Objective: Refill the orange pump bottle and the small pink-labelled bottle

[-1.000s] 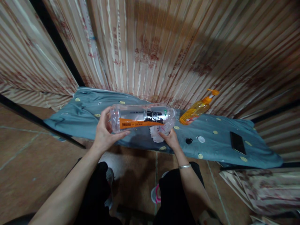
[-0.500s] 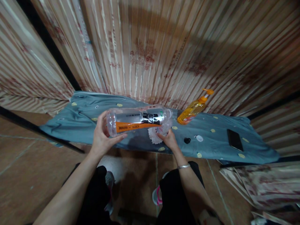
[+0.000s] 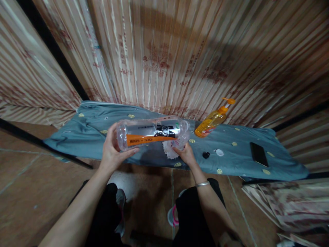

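Observation:
My left hand (image 3: pixel 112 147) is wrapped around the base end of a large clear plastic bottle (image 3: pixel 144 127) with an orange, silver and black label. The bottle lies nearly level in the air, its uncapped-looking mouth pointing right. Close under that mouth, my right hand (image 3: pixel 185 153) grips a smaller clear plastic container (image 3: pixel 182 140) with faint reddish print. Whether the two touch, I cannot tell. A white piece with a jagged edge (image 3: pixel 169 150) shows beside my right fingers; whether it belongs to the container is unclear.
On the blue-green cloth (image 3: pixel 84 137) stands an orange pump bottle (image 3: pixel 209 123). A small black cap (image 3: pixel 206 155), a white cap (image 3: pixel 219 152) and a dark phone (image 3: pixel 258 154) lie to the right. Striped curtain (image 3: pixel 164 61) hangs behind; dark poles (image 3: pixel 53 51) flank the cloth.
Both hands hold the bottle and the container almost as before. The view has shifted very slightly.

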